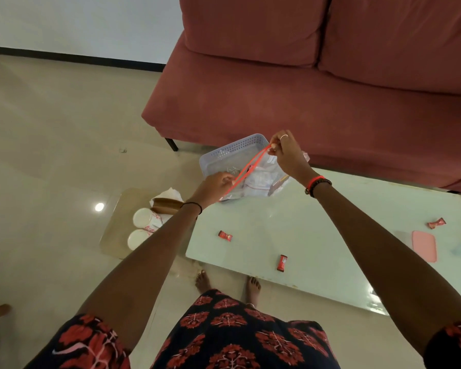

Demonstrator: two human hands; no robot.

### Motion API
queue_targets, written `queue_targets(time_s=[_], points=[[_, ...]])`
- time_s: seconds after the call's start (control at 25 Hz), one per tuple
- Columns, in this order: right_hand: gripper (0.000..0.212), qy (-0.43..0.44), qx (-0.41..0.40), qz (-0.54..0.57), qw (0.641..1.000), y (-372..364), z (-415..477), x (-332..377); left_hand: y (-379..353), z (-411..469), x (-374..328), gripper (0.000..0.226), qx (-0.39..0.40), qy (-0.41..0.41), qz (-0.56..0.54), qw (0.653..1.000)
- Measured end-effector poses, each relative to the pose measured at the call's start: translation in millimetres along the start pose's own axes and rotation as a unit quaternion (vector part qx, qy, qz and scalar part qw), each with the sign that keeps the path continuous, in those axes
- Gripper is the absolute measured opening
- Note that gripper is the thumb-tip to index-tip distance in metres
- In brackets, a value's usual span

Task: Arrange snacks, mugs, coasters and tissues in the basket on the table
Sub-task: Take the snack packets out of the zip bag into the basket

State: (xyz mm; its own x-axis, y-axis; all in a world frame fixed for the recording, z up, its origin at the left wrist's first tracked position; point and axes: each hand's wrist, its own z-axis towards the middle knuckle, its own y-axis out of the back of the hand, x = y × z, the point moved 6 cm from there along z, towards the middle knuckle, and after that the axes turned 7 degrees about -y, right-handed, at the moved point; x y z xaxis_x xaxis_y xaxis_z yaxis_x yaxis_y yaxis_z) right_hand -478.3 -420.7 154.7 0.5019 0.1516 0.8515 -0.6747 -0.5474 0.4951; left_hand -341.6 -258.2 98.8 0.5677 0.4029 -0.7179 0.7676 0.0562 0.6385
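The basket (232,153), pale and perforated, sits at the far left corner of the glass counter (317,235), before a pink sofa (330,89). Over it, the left hand (216,186) and right hand (288,153) each pinch the red zip edge of a clear bag (258,179) of packets. Three red snacks (225,235) lie scattered on the counter; two mugs (144,218) stand on a low side table (123,209).

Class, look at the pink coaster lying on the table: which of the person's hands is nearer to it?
Right. The right hand is up at the far end of the table from the pink coaster, pinching the zip bag; the left hand holds the bag's other end, further left.
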Motion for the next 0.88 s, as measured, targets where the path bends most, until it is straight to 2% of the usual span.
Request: queue_targets(time_s=[0.16,0.36,0.56,0.72,0.88], points=[[0.018,0.065,0.036,-0.068,0.995,0,-9,8,10,12,-19,0.026,-0.041,-0.016,0.039,0.998],[0.015,0.065,0.057,-0.032,0.996,-3,-17,7,6,17,-31,0.023,-0.048,-0.051,0.143,0.987],[0.014,0.03,0.032,-0.004,0.999,-6,-17,-9,12,19,-23,0.024,-0.103,-0.06,0.077,0.99],[0.015,0.03,0.029,-0.091,0.995,-18,-12,-27,15,21,-11,0.023,-0.142,-0.063,0.013,0.988],[0.02,0.093,-0.015,-0.157,0.983,-42,-19,-27,14,23,3,0.017,-0.151,-0.082,-0.011,0.985]])
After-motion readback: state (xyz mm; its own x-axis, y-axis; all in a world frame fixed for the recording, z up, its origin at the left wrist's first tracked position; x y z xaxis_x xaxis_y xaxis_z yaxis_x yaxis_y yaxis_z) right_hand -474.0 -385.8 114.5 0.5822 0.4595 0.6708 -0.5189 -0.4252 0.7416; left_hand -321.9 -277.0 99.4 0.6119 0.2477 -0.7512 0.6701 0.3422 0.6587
